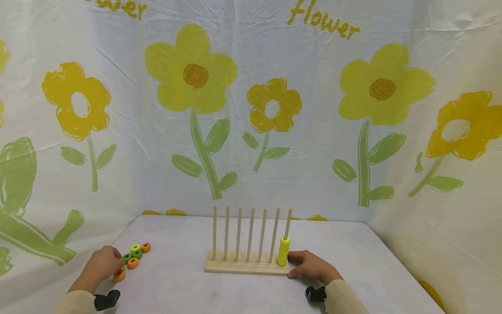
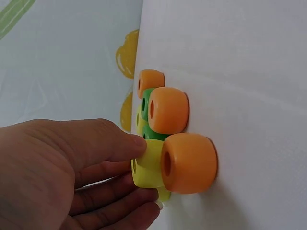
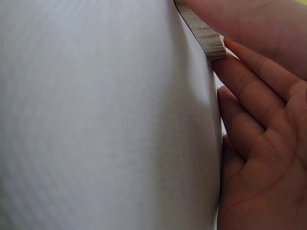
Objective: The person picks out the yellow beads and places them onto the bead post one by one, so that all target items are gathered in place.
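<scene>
At the left of the table, my left hand pinches a yellow bead between thumb and fingers. An orange bead lies right against it, and part of another yellow piece shows below, by the fingertips. My right hand grips the right end of a wooden peg rack, thumb at the front and fingers behind; the right wrist view shows the corner of its base. Several upright pegs stand in the rack. Stacked yellow beads fill the lower part of the rightmost peg.
Beyond the left hand lie loose beads: an orange bead, a yellow bead, green beads and another orange bead. A white cloth covers the table. Flower-printed curtains hang behind and at both sides.
</scene>
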Demonstrator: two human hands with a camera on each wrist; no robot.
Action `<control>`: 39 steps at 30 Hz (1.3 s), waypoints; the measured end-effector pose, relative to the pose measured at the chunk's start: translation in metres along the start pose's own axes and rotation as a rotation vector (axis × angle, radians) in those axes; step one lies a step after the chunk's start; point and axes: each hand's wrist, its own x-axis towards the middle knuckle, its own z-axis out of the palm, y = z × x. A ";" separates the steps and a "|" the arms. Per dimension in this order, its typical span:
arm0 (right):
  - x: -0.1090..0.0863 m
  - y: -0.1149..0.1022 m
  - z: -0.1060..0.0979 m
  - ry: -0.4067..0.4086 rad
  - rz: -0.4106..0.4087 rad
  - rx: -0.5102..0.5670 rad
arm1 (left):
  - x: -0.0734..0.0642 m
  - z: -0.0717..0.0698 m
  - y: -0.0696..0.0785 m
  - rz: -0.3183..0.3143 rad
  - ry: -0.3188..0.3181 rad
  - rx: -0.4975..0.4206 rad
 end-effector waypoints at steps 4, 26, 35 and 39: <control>0.000 0.000 0.000 -0.003 -0.003 0.009 | -0.002 -0.005 0.005 0.014 0.009 0.003; -0.001 -0.002 -0.001 -0.004 -0.014 0.002 | -0.008 -0.010 0.040 0.176 0.039 -0.091; -0.002 -0.002 0.000 0.010 0.000 0.001 | -0.011 -0.009 0.053 0.198 0.028 -0.167; -0.003 -0.002 0.000 0.009 -0.004 0.006 | -0.015 -0.009 0.060 0.230 0.015 -0.230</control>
